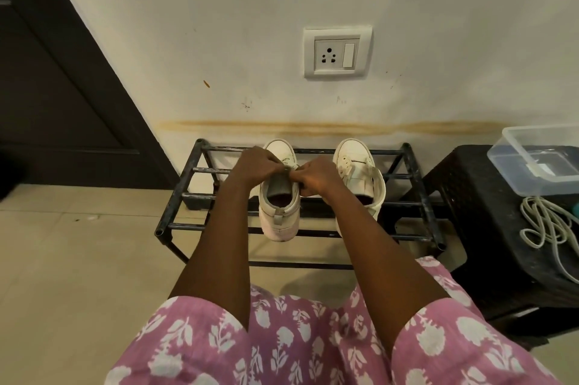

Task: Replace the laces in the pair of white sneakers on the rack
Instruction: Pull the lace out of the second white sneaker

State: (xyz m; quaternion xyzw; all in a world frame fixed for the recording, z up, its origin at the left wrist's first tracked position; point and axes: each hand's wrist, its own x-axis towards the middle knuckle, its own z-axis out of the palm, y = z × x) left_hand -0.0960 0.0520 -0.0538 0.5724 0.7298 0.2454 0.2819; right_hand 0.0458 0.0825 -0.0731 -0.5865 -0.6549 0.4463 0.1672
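Note:
Two white sneakers stand toes to the wall on a black metal rack [188, 196]. The left sneaker [279, 212] has its heel toward me and its grey tongue showing. My left hand [257, 170] and my right hand [316, 177] meet over its lacing area, fingers curled and pinching at the top eyelets; what they pinch is hidden by the fingers. The right sneaker [357, 174] stands beside my right hand with bare eyelets and its tongue loose. A heap of white laces [545, 221] lies on the black stool to the right.
A black plastic stool [488, 215] at the right carries a clear plastic box [532, 162]. A wall socket [337, 52] sits above the rack. A dark door [62, 86] stands at the left. Beige floor tiles [78, 259] lie around the rack.

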